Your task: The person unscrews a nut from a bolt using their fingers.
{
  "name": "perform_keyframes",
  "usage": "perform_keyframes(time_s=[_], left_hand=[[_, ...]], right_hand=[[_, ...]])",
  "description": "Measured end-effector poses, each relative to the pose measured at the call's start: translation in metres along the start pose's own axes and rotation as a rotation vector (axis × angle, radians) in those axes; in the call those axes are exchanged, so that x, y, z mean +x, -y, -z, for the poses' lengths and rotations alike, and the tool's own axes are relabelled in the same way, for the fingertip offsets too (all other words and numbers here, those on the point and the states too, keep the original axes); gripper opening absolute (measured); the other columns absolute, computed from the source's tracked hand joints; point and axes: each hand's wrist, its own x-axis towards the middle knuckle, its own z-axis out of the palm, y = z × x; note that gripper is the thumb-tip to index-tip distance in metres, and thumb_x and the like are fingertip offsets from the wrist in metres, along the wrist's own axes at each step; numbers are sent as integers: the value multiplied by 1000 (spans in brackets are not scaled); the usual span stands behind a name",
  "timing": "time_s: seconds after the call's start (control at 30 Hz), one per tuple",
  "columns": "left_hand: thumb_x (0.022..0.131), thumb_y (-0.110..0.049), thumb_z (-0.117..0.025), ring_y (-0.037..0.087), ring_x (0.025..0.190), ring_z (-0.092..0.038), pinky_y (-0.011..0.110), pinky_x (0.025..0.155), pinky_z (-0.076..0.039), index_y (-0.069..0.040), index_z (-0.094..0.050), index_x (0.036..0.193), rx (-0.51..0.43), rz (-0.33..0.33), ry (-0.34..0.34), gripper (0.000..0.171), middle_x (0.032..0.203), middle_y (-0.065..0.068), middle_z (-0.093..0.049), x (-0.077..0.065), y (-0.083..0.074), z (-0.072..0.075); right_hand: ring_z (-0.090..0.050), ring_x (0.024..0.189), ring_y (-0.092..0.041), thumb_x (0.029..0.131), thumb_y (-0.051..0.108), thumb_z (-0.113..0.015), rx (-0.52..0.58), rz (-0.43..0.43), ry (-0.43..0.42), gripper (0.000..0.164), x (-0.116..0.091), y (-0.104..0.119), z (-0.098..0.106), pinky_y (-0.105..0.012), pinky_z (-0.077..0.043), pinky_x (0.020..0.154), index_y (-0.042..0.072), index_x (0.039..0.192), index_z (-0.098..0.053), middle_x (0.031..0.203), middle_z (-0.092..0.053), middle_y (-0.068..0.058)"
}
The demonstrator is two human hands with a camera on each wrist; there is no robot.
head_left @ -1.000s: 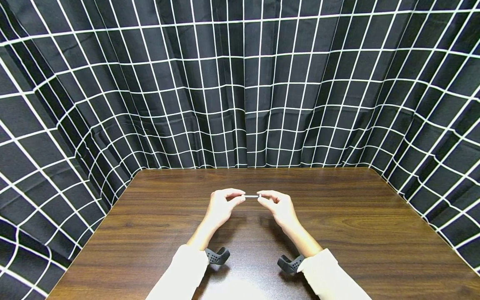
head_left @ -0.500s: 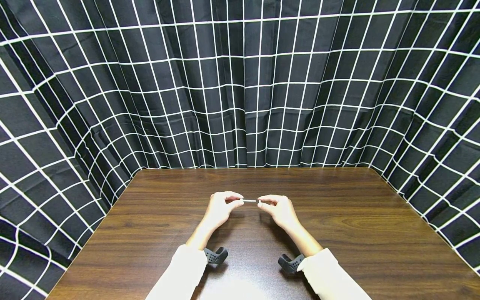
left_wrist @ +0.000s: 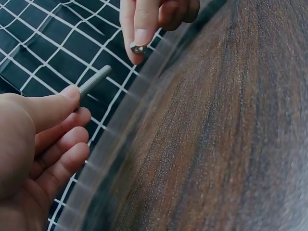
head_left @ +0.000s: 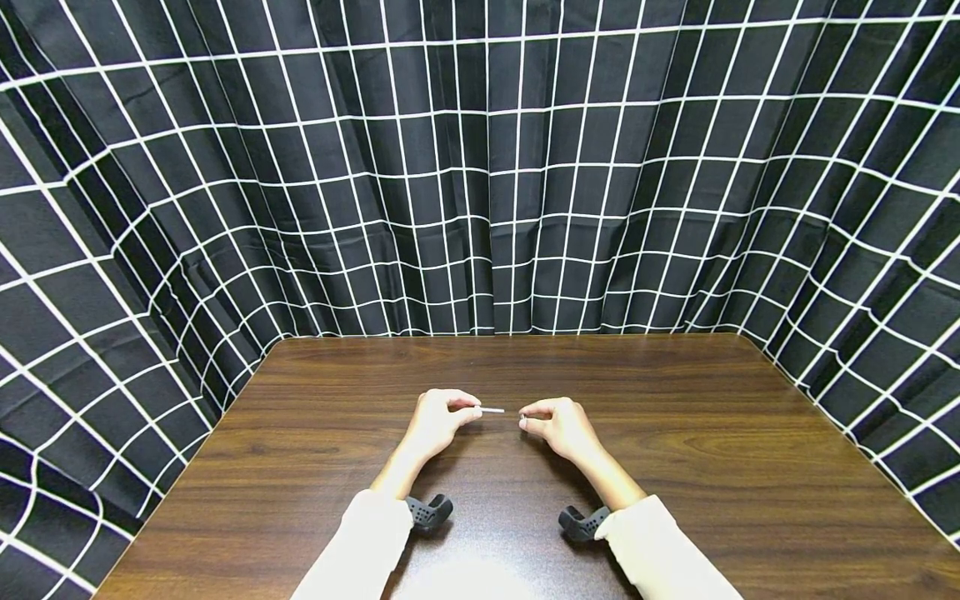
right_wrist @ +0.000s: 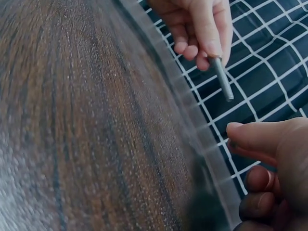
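My left hand (head_left: 435, 423) pinches a grey threaded bolt (head_left: 492, 410) by one end between thumb and forefinger. The bolt's threaded shaft (left_wrist: 96, 80) points toward the other hand, and its held end is hidden by the fingertips. Opposite it, my right hand (head_left: 567, 429) pinches a small metal nut (left_wrist: 138, 48) between thumb and index finger. In the right wrist view the thumb of the right hand (right_wrist: 269, 139) mostly covers the nut. A short gap separates the bolt's free tip from the nut. Both hands are held above the table.
A brown wood-grain table (head_left: 300, 433) lies beneath the hands. Black curtain with a white grid (head_left: 510, 192) surrounds its back and sides. Dark wrist straps (head_left: 429, 512) sit on both wrists, by white sleeves (head_left: 360, 542).
The bolt first reached to the right fingers; now its tip stands apart from them. Both hands have come lower in the head view, nearer the body, and moved slightly apart.
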Motion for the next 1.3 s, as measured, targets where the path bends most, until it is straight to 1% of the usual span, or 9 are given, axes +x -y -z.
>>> perform_keyframes(time_s=[0.23, 0.3, 0.47, 0.63, 0.73, 0.87, 0.97, 1.1, 1.3], left_hand=[[83, -19, -76, 7, 78, -65, 26, 67, -49, -7, -77, 91, 53, -10, 22, 14, 85, -7, -73, -1, 4, 0], [83, -19, -76, 6, 75, -64, 25, 65, -49, -9, -77, 90, 55, -2, 31, 13, 84, -8, -73, -2, 5, 0], [82, -19, -77, 4, 69, -58, 24, 61, -47, -11, -77, 89, 84, 34, 61, 10, 82, -9, -72, -3, 5, -1], [81, -21, -78, 4, 69, -57, 25, 63, -46, -13, -78, 88, 131, 17, 88, 11, 81, -9, -72, -2, 5, -1], [81, -21, -78, 4, 71, -59, 25, 65, -47, -14, -78, 88, 150, 13, 98, 10, 81, -9, -72, -2, 6, -2], [80, -19, -78, 5, 76, -63, 26, 70, -49, -14, -77, 87, 168, 0, 118, 9, 81, -9, -72, -2, 7, -3], [80, -18, -78, 7, 78, -65, 27, 72, -49, -14, -76, 87, 181, -24, 128, 8, 81, -8, -72, -2, 6, -3], [79, -16, -79, 7, 75, -63, 27, 70, -49, -13, -76, 85, 204, -51, 118, 7, 80, -8, -71, -1, 4, -2], [77, -16, -81, 6, 70, -56, 25, 65, -46, -14, -76, 84, 242, -43, 138, 8, 78, -9, -66, -2, 6, -1]], right_hand=[[-67, 81, -19, 78, 16, -78, -34, -17, 5, 13, -2, -2, -1, -38, -51, 71, 12, 90, -78, 92, -74, -3], [-68, 88, -23, 78, 16, -78, -48, -8, 7, 12, -2, -1, -1, -41, -51, 76, 12, 90, -78, 92, -74, -4], [-68, 94, -28, 77, 14, -78, -71, 11, 18, 12, -5, 1, -1, -43, -51, 80, 11, 89, -79, 91, -74, -5], [-68, 96, -29, 77, 19, -79, -145, -25, 22, 14, -7, 1, 1, -45, -51, 76, 16, 90, -79, 93, -74, -3], [-68, 96, -29, 77, 22, -80, -183, -41, 24, 16, -9, 1, 2, -46, -52, 72, 18, 92, -79, 94, -74, -2], [-68, 95, -28, 77, 24, -81, -200, -52, 32, 17, -10, 0, 2, -46, -52, 70, 20, 93, -79, 94, -74, -1], [-68, 95, -28, 77, 24, -81, -208, -49, 29, 17, -11, 0, 2, -46, -52, 70, 20, 93, -79, 96, -74, -2], [-68, 97, -29, 76, 25, -81, -217, -39, 20, 17, -9, 1, 2, -47, -52, 69, 21, 93, -79, 100, -74, -3], [-68, 97, -29, 76, 27, -82, -219, -48, 26, 17, -10, 1, 1, -46, -52, 67, 23, 92, -79, 101, -73, -3]])
